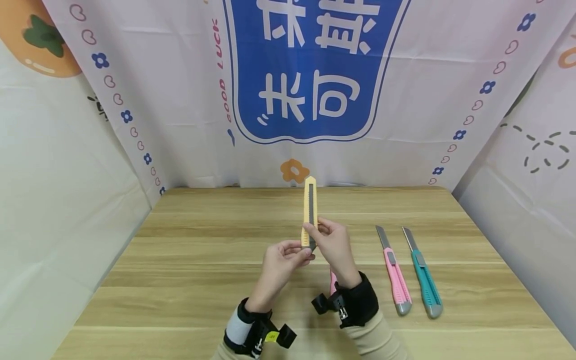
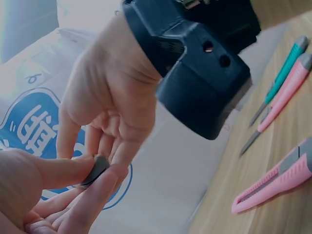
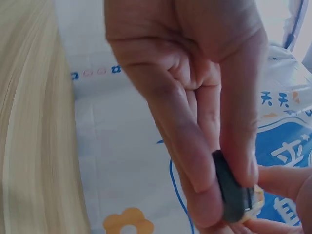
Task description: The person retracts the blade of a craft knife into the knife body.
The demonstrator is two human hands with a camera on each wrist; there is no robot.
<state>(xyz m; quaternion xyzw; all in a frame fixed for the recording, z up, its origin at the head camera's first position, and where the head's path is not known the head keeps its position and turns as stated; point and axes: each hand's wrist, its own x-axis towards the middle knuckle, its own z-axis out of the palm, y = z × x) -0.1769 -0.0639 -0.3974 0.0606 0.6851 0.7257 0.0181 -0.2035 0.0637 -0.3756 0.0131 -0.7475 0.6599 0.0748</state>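
Note:
A yellow utility knife (image 1: 306,205) with a dark slot along its body is held upright above the table. No blade sticks out of its top. My right hand (image 1: 335,245) grips the lower body, its thumb across the front. At the bottom my left hand (image 1: 281,262) pinches the dark grey end cap (image 3: 228,187) between thumb and fingers. The left wrist view shows the same cap (image 2: 96,170) end-on, with my left hand (image 2: 53,187) at lower left and my right hand (image 2: 114,78) above; the knife's body is mostly hidden there.
To the right lie a pink utility knife (image 1: 396,280) and a teal one (image 1: 427,285), blades out. A second pink knife (image 2: 278,183), largely hidden under my right wrist in the head view, lies nearer. The wooden table (image 1: 180,280) meets printed cloth (image 1: 189,100) behind.

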